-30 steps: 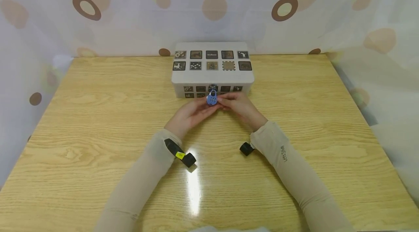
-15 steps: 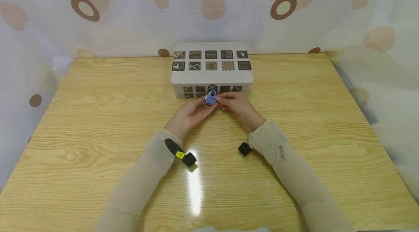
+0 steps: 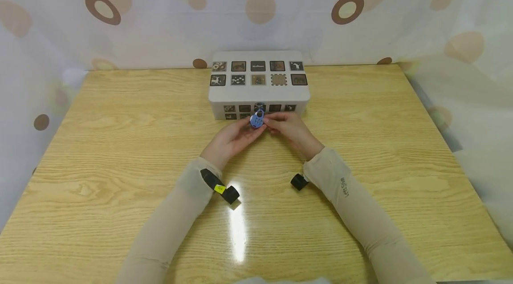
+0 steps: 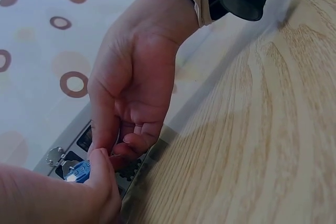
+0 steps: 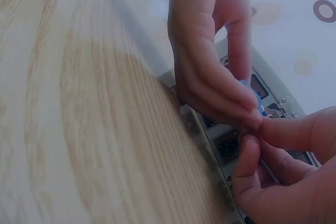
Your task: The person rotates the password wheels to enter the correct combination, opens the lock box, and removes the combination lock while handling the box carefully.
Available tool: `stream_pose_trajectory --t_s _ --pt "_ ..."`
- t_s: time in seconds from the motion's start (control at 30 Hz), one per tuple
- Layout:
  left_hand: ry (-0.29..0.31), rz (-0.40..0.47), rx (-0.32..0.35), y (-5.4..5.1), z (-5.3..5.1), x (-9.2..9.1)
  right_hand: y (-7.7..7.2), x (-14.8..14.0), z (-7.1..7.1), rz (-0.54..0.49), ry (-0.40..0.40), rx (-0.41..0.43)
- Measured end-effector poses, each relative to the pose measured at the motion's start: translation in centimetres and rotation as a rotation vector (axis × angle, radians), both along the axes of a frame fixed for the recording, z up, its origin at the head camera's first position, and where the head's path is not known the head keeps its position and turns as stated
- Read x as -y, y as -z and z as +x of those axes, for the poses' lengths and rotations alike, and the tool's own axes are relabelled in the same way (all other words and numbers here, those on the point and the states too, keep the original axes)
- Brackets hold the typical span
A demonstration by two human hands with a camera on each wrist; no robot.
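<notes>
A small blue combination padlock [image 3: 257,119] hangs at the metal clasp [image 3: 259,106] on the front of a white tin box [image 3: 256,93]. My left hand [image 3: 229,140] holds the padlock from the left, thumb at its side and fingers beneath. From the right, my right hand [image 3: 294,131] pinches the padlock's edge with thumb and forefinger. In the left wrist view, the left hand [image 4: 79,195] partly covers the padlock [image 4: 79,172], with the right hand [image 4: 139,77] above. In the right wrist view the fingertips of both hands meet beside the padlock and hide most of it.
The box stands on a wooden table [image 3: 140,141], near a spotted curtain [image 3: 296,3] at the back. Dark picture squares cover its lid and front. Black wrist cameras [image 3: 230,195] hang below both sleeves.
The padlock has tilted, its lower end shifting slightly left. My right hand has moved a little left along with it; the left hand stays nearly still.
</notes>
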State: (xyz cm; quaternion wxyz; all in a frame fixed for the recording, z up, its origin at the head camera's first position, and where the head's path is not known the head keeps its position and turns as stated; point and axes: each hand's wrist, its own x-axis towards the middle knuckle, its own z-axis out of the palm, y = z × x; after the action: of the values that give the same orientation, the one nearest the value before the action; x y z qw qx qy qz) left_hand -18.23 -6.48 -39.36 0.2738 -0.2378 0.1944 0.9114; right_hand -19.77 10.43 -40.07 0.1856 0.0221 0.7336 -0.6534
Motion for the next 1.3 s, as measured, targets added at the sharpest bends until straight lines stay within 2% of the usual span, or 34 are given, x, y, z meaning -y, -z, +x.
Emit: stream_pose_trajectory --t_s 0.27,0.57,0.9,1.3 --pt "-0.005 -0.078 -0.023 -0.1 0.0 -0.2 -0.1 0.1 -0.1 0.007 0.006 0.008" --pt "-0.038 -0.1 0.032 -0.2 -0.6 -0.4 -0.1 0.2 -0.1 0.005 0.019 0.019" --pt "0.007 -0.18 0.016 -0.3 -0.9 -0.1 0.0 0.4 0.0 -0.008 0.017 0.019" --pt "0.04 -0.227 0.018 -0.5 -1.4 0.1 0.2 0.6 0.0 -0.031 0.017 0.021"
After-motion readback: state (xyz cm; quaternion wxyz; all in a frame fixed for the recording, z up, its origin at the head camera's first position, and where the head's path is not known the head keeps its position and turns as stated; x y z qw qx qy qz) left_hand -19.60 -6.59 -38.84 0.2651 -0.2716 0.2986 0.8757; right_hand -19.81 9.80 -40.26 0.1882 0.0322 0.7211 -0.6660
